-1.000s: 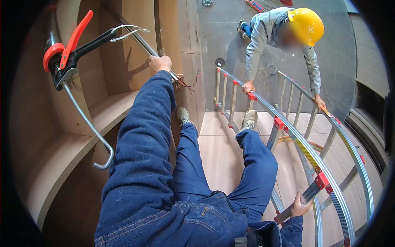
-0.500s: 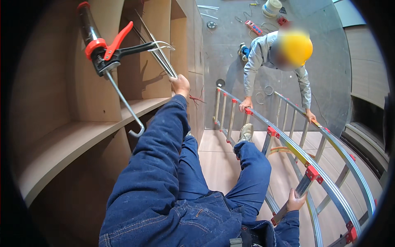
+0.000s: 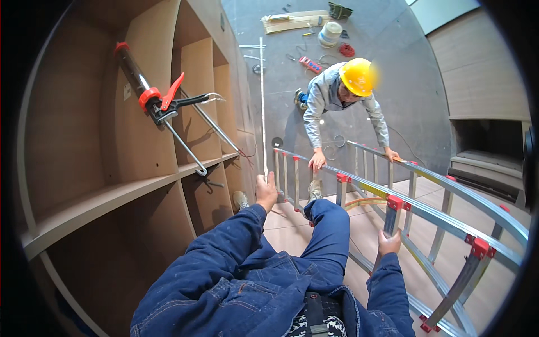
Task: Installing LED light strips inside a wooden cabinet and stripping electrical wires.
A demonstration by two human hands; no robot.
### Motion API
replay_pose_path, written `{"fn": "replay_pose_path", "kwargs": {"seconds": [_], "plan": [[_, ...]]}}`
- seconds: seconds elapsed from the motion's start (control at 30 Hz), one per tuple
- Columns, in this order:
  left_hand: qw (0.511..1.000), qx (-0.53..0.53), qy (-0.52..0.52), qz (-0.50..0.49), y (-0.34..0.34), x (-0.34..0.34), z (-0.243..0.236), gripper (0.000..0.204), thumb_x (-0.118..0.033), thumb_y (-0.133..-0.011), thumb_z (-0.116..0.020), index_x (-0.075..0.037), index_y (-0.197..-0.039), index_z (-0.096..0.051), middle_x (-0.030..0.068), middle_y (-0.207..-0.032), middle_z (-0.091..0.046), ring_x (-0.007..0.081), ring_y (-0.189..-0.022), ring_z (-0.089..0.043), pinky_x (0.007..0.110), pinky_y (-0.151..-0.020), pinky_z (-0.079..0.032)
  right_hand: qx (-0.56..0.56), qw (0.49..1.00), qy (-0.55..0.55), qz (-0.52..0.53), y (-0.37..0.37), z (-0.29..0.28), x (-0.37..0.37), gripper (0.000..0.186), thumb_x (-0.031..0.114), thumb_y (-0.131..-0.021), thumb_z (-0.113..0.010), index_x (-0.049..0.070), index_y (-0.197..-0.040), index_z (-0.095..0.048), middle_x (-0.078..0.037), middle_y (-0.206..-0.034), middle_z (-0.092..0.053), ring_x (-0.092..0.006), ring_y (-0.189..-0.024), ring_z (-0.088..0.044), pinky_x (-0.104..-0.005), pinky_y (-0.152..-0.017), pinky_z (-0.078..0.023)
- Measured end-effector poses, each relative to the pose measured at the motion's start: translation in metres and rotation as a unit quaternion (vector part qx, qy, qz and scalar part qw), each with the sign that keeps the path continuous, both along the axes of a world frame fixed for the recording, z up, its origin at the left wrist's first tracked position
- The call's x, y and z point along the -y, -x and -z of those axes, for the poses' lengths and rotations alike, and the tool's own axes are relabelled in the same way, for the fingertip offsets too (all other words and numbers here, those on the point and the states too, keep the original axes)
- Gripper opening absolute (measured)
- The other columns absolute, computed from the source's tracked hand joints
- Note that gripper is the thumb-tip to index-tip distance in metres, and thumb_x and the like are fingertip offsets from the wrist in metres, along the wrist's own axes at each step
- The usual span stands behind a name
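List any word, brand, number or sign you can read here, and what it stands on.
None can be read.
Small white label on the cabinet panel, beside the caulking gun: too small.
Yellow strip on the ladder rail: any print is too small.
White bucket on the floor: any print is too small or blurred to tell.

I can't read any lettering from here: the white label (image 3: 127,91) on the shelving panel (image 3: 147,137), toward ten o'clock, is too small, and the yellow strip (image 3: 371,189) on the ladder (image 3: 442,221), toward three, shows nothing legible.
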State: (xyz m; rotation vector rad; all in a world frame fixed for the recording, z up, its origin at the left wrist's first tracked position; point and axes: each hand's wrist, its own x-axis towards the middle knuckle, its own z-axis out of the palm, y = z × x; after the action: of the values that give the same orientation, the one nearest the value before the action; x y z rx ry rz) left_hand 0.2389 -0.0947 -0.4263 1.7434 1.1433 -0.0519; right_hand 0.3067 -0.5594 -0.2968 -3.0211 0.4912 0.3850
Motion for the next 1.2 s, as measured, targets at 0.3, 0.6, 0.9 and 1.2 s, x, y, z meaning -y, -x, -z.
{"fn": "replay_pose_path", "kwargs": {"seconds": [0.3,0.6,0.9,1.2], "plan": [[0.985,0.116,0.044,0.117,-0.021,-0.02,-0.095,0.044,-0.047,-0.105,-0.056,-0.004,-0.095,-0.051,0.0068,-0.073,-0.057,0.0221,-0.061,-0.054,0.04,-0.062,-0.048,-0.078,0.995,0.02,0.062,-0.008,-0.035,-0.029,0.058,0.039,-0.083,-0.08,0.001,-0.12,-0.056,-0.021,-0.103,-0.072,-0.0396,-0.097,-0.072,-0.0445,-0.088,-0.056],[0.952,0.208,0.114,0.195,-0.026,-0.029,-0.153,0.034,-0.038,-0.104,-0.063,-0.008,-0.092,-0.052,-0.0008,-0.072,-0.051,0.0125,-0.061,-0.044,0.031,-0.057,-0.041,-0.156,0.984,0.06,0.056,-0.01,-0.041,-0.031,0.061,0.044,-0.086,-0.078,0.002,-0.126,-0.058,-0.018,-0.107,-0.073,-0.0368,-0.101,-0.072,-0.0429,-0.093,-0.056],[0.913,0.234,0.182,0.28,-0.029,-0.016,-0.223,0.028,-0.029,-0.103,-0.065,-0.009,-0.09,-0.051,-0.0022,-0.074,-0.048,0.0099,-0.062,-0.041,0.028,-0.057,-0.039,-0.152,0.981,0.006,-0.124,-0.032,-0.158,-0.128,0.042,0.037,-0.09,-0.074,0.0,-0.109,-0.07,-0.018,-0.099,-0.073,-0.0347,-0.089,-0.073,-0.0396,-0.08,-0.058],[0.863,0.283,0.186,0.376,-0.065,0.02,-0.324,0.031,-0.031,-0.105,-0.06,-0.004,-0.09,-0.054,0.0046,-0.077,-0.054,0.0148,-0.068,-0.048,0.03,-0.061,-0.043,0.013,0.549,-0.835,0.04,-0.11,-0.24,-0.269,0.056,0.046,-0.106,-0.055,0.002,-0.14,-0.048,-0.011,-0.112,-0.067,-0.0166,-0.086,-0.066,-0.0278,-0.075,-0.054]]}}
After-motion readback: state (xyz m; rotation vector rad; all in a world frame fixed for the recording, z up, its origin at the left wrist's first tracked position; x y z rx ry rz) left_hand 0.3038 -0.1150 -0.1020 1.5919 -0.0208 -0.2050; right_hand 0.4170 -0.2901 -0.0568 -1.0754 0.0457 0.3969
